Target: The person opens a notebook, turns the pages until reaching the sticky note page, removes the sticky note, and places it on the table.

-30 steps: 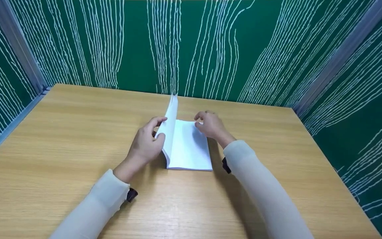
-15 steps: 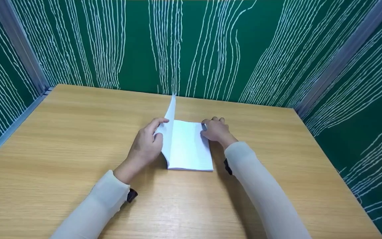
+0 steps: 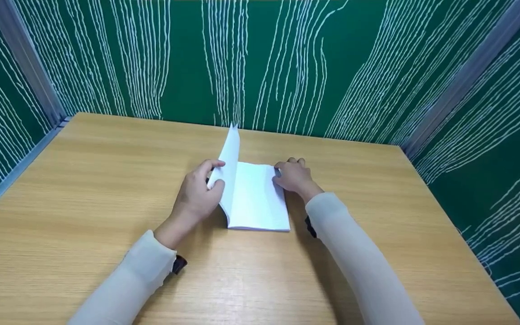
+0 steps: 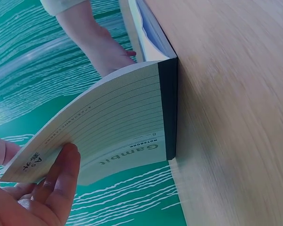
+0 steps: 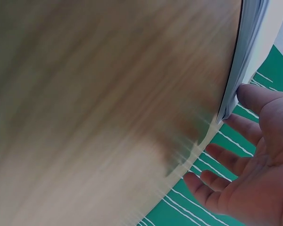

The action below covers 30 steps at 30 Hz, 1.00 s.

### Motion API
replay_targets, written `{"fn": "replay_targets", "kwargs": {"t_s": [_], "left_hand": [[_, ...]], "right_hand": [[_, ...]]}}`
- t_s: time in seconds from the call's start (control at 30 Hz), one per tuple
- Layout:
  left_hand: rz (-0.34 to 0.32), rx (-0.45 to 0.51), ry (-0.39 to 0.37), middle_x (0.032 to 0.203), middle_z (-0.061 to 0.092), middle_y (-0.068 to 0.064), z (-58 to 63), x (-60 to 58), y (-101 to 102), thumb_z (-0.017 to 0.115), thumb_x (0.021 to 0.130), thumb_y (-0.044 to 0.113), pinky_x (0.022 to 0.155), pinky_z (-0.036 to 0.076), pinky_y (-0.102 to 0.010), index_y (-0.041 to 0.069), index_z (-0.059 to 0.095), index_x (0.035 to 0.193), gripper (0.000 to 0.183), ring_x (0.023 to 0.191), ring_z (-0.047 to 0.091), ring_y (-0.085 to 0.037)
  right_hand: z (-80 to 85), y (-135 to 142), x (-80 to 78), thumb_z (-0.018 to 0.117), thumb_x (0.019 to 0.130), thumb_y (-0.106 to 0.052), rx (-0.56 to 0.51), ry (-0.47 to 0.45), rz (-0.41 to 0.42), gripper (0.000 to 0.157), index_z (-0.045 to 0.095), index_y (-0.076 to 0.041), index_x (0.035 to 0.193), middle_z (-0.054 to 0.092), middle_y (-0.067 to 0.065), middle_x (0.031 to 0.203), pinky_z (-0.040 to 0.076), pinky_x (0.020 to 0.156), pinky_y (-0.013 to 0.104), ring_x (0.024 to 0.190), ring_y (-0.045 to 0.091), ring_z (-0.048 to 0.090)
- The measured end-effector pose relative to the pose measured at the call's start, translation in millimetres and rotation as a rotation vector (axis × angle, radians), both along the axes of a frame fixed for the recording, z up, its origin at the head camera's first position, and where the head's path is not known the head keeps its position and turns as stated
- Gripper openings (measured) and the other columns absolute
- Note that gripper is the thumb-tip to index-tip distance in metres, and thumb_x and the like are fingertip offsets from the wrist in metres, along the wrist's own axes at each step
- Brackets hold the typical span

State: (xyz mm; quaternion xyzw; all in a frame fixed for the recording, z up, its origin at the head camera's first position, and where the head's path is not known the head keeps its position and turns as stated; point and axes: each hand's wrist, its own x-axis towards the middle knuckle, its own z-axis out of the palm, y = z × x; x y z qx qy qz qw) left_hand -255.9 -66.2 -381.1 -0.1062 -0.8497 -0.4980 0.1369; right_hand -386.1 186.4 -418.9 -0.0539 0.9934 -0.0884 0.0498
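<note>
A notebook lies part open on the table, its right-hand page white and flat. My left hand grips the cover and some pages, which stand nearly upright, thumb on the page side. In the left wrist view, the pale lined cover shows "Gambit" and "NOTEBOOK" print beside a dark spine. My right hand pinches the far right corner of the flat pages between thumb and index finger. In the right wrist view, its other fingers stay off the stacked page edges, spread beyond the corner.
The wooden table extends around the notebook on all sides. Green panels with wavy white lines stand behind it and at both sides, joined by grey metal posts. Dark wrist straps show below the sleeves.
My right hand has moved slightly right and down from above the page to its far right corner. The left hand keeps hold of the raised cover, which sways slightly.
</note>
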Motion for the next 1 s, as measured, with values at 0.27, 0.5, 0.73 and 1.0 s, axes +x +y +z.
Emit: {"fn": "replay_targets", "kwargs": {"t_s": [0.27, 0.5, 0.73, 1.0], "left_hand": [[0.011, -0.02, 0.006, 0.138, 0.055, -0.005, -1.4, 0.3, 0, 0.048, 0.089, 0.008, 0.063, 0.052, -0.024, 0.014, 0.057, 0.125, 0.037, 0.091, 0.062, -0.019], [0.008, -0.021, 0.011, 0.136, 0.056, -0.007, -0.2, 0.8, 0, 0.047, 0.089, 0.007, 0.065, 0.05, -0.026, 0.013, 0.057, 0.124, 0.037, 0.099, 0.06, -0.02], [0.009, -0.025, 0.005, 0.139, 0.054, -0.007, -0.1, 1.0, -1, 0.048, 0.089, 0.007, 0.081, 0.053, -0.03, 0.012, 0.057, 0.125, 0.038, 0.109, 0.058, -0.02], [0.005, -0.019, 0.0, 0.141, 0.053, -0.008, -0.6, 1.4, -1, 0.048, 0.09, 0.007, 0.094, 0.052, -0.034, 0.013, 0.056, 0.126, 0.038, 0.117, 0.055, -0.02]], "right_hand": [[-1.3, 0, 0.3, 0.06, 0.092, -0.033, -0.013, 0.012, 0.028, 0.046, 0.057, -0.015, 0.134, 0.052, 0.015, 0.135, 0.037, 0.104, 0.058, 0.125, 0.036, 0.036], [-1.7, -1, -0.9, 0.063, 0.091, -0.029, -0.039, 0.048, 0.036, 0.042, 0.061, -0.014, 0.13, 0.054, 0.013, 0.13, 0.037, 0.104, 0.055, 0.121, 0.033, 0.038], [1.1, -2, -0.3, 0.07, 0.086, -0.024, -0.093, 0.062, 0.008, 0.041, 0.064, -0.016, 0.126, 0.055, 0.01, 0.125, 0.039, 0.103, 0.051, 0.115, 0.029, 0.042], [8.5, 0, 1.8, 0.068, 0.088, -0.022, -0.241, 0.014, -0.074, 0.04, 0.061, -0.015, 0.127, 0.056, 0.006, 0.123, 0.046, 0.102, 0.043, 0.11, 0.026, 0.048]]}}
